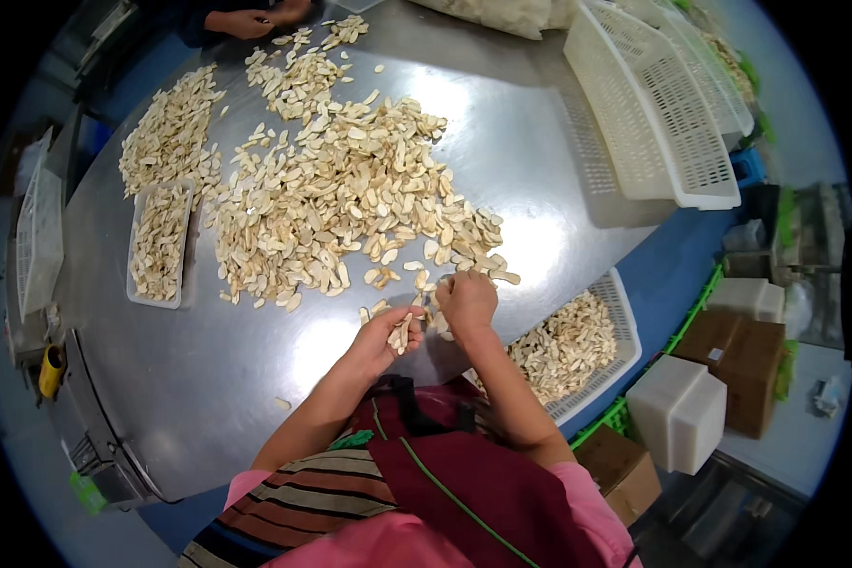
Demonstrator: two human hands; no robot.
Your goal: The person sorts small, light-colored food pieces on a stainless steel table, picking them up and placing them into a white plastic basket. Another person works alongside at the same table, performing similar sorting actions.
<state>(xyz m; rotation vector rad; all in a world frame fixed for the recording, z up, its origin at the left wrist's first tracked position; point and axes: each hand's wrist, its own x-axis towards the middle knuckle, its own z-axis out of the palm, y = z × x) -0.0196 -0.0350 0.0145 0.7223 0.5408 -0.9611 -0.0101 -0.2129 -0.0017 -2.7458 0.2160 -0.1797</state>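
A wide heap of pale dried slices [341, 192] lies on a stainless steel table [248, 369]. My left hand [390, 337] is closed around a few slices, near the table edge in front of me. Just right of it, my right hand [468, 302] is at the heap's near edge with fingers bent down over slices; whether it grips one is hidden. A white plastic tray [177, 302] full of slices stands at the left of the heap. Below the table edge on the right, a white perforated basket [628, 319] holds many more slices, partly hidden by my right forearm.
Empty white perforated baskets [632, 128] stand at the table's far right, beside a pale bag [504, 14]. Another person's hands [255, 21] are at the far edge. A metal device [106, 454] sits at the lower left. Boxes [731, 355] stand right of the table.
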